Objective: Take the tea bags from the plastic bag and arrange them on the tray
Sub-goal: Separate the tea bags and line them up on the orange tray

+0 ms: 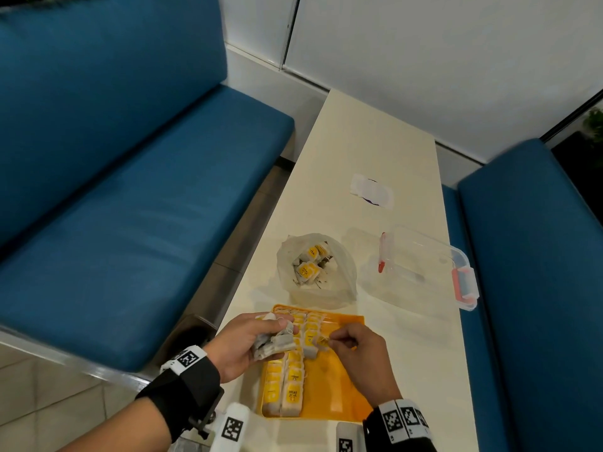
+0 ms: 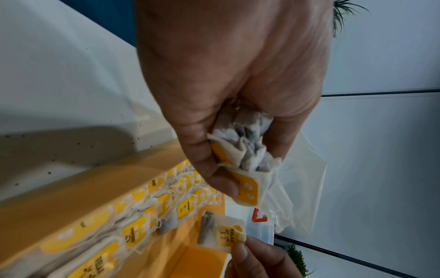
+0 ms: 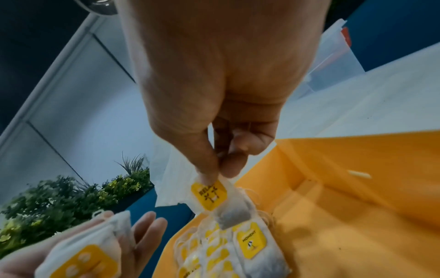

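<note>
The left hand grips a bundle of white paper tea bags with yellow tags, its fingers and thumb curled round the stack; the left-wrist view shows the bundle fanned between thumb and fingers, one yellow tag pressed under the thumb. The right hand pinches a single white tea bag with a yellow tag reading "RELAX" between thumb and forefinger at the tag end, the filled pouch hanging below the fingertips; the remaining fingers are curled in. This single bag hangs just above the shallow rectangular orange plastic tray, which lies beneath and between both hands on the long cream-coloured table. On the side of the tray below the left hand, rows of tea bags already laid flat overlap one another, tags uppermost; the side of the tray under the right hand is bare orange surface. Just beyond the tray, ahead of both hands, stands the open translucent white plastic bag, with more yellow-tagged tea bags inside it. Beyond the right hand and to its right sits a clear plastic storage box with red clips. Farther ahead lies a small white wrapper with a purple mark. Blue upholstered benches flank the table on both sides.
</note>
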Tool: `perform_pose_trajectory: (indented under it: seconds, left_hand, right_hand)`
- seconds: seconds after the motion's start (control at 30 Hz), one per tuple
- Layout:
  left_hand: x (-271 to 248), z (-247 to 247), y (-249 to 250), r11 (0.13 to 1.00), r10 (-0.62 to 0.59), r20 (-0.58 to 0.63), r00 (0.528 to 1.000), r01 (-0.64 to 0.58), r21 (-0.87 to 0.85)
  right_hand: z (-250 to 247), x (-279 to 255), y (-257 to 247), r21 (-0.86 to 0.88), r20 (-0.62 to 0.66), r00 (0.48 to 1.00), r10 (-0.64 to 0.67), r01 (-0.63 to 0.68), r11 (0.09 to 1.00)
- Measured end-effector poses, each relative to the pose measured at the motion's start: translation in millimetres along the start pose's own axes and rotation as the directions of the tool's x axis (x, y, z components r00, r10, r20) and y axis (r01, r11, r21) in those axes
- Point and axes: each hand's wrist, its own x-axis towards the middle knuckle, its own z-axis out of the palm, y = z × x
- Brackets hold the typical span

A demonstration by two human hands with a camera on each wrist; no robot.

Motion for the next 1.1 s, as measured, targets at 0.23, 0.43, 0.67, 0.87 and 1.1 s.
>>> perform_pose_trajectory:
  seconds: [0.23, 0.43, 0.67, 0.87, 1.1]
  left_hand:
    - [0.3, -2.1, -0.2, 1.0, -0.007, -0.018, 1.0, 0.007, 0.001]
    - [0.4, -0.1, 1.0, 1.0, 0.008, -0.022, 1.0, -0.008, -0.015]
    - [2.1, -0.9, -2.0, 1.0, 0.003, -0.032, 0.999, -0.003, -0.011]
    - [3.8, -0.1, -4.7, 1.0, 0.0, -0.035, 0.999, -0.001, -0.01]
    - [5.2, -1.2, -6.9, 1.0, -0.001, -0.046, 0.999, 0.001, 0.0]
  right_hand:
    - [-3.8, 10.6, 7.1, 0.239, 0.106, 0.985, 0.135, -0.157, 0.958]
    - [8.8, 13.3, 21.3, 0.245, 0.182, 0.965, 0.188, -0.229, 0.942]
    - [11.8, 12.1, 23.3, 0.101, 0.218, 0.943, 0.251, -0.277, 0.955]
    - [15.4, 14.3, 19.6, -0.061, 0.339, 0.899, 0.278, -0.274, 0.96]
    - [31.9, 26.3, 23.3, -0.13, 0.367, 0.868, 0.334, -0.308, 0.943]
